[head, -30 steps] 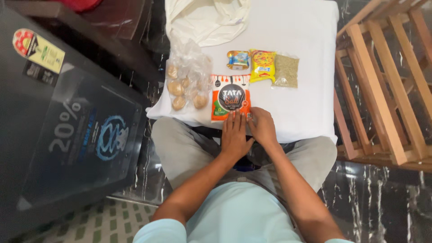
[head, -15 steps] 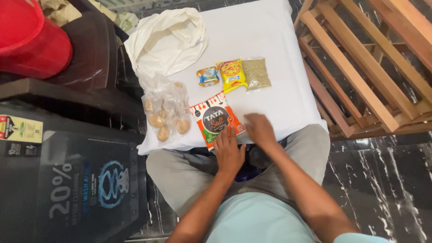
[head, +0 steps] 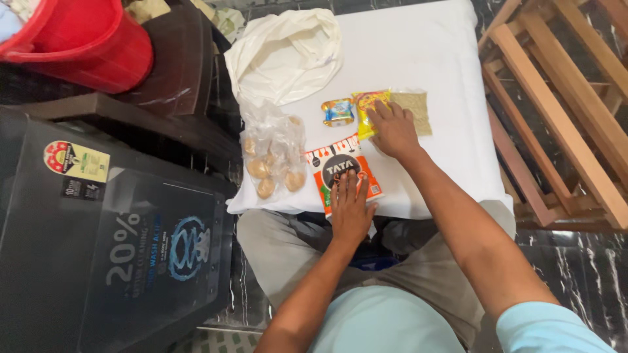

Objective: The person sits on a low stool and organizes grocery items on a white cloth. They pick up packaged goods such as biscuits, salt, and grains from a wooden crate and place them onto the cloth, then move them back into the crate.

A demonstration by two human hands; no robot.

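White cloth covers the small table (head: 451, 163) in front of the seated person, whose grey-trousered knees sit just under its near edge. Nearest the body, the left hand (head: 350, 209) lies flat, fingers spread and gripping nothing, pressed on the lower part of an orange and white packet with a dark round panel (head: 337, 171), which rests at the table's near edge. Just to the left of that packet lies a clear plastic bag of small round brown pieces (head: 273, 160).

Farther out, the right hand (head: 392, 129) reaches across the cloth and lies palm down over a yellow packet (head: 364, 104). Its fingers are laid loosely on top, and whether they have closed on the packet cannot be told. Touching the hand's right side is a clear pouch of greenish-brown seeds (head: 418, 108), and just left of the yellow packet sits a small blue and gold wrapped block (head: 337, 112).

Beyond these, at the far left of the table, a crumpled cream bag (head: 284, 55) lies open. Off the table, a slatted wooden frame (head: 562, 111) stands to the right, a red bucket (head: 85, 39) at upper left, and a dark bin lid with a sticker (head: 111, 229) to the left.
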